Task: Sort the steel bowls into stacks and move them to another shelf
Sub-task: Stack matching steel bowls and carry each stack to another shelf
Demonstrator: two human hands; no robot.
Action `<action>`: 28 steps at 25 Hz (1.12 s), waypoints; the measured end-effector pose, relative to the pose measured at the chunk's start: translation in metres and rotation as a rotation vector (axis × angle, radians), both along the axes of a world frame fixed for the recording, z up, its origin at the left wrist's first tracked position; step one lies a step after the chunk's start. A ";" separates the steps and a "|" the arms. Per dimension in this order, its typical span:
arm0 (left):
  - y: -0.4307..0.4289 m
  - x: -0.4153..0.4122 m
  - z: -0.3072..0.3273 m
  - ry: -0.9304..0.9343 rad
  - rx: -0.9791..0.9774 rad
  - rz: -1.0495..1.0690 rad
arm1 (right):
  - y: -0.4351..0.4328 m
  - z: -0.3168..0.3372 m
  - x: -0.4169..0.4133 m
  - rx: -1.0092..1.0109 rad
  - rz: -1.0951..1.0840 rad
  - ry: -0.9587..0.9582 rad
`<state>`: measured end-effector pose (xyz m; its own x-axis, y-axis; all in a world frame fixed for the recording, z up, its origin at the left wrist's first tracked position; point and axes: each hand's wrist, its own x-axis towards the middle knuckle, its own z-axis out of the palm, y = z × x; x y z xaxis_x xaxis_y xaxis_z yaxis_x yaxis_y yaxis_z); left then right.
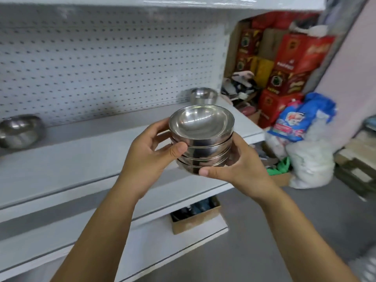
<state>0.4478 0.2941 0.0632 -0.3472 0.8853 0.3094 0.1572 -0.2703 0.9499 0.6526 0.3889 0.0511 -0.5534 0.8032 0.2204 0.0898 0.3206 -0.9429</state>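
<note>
A stack of several shallow steel bowls (pixel 201 137) is held in the air in front of the white shelf (pixel 81 157). My left hand (pixel 150 153) grips the stack's left side with the thumb across the front. From below on the right, my right hand (pixel 238 165) cups it, thumb under the lowest bowl. A single steel bowl (pixel 203 95) stands at the shelf's back right, against the pegboard. Another rounded steel bowl or stack (pixel 21 131) sits at the shelf's far left, blurred.
A white pegboard (pixel 101 58) backs the shelf, and another shelf board (pixel 223 3) runs overhead. Lower shelves (pixel 101 226) step out below. Red and yellow cartons (pixel 284 64), plastic bags (pixel 301 139) and a cardboard box (pixel 195 218) crowd the floor at the right.
</note>
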 end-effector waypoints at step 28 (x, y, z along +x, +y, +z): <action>0.484 0.434 0.015 -0.006 0.042 -1.003 | 0.270 -0.001 0.422 0.002 -0.960 0.098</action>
<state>0.8814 0.7782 0.0785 0.5517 0.7581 0.3478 -0.1667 -0.3083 0.9366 1.0746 0.6586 0.0502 0.3604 0.9033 0.2326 0.2359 0.1530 -0.9597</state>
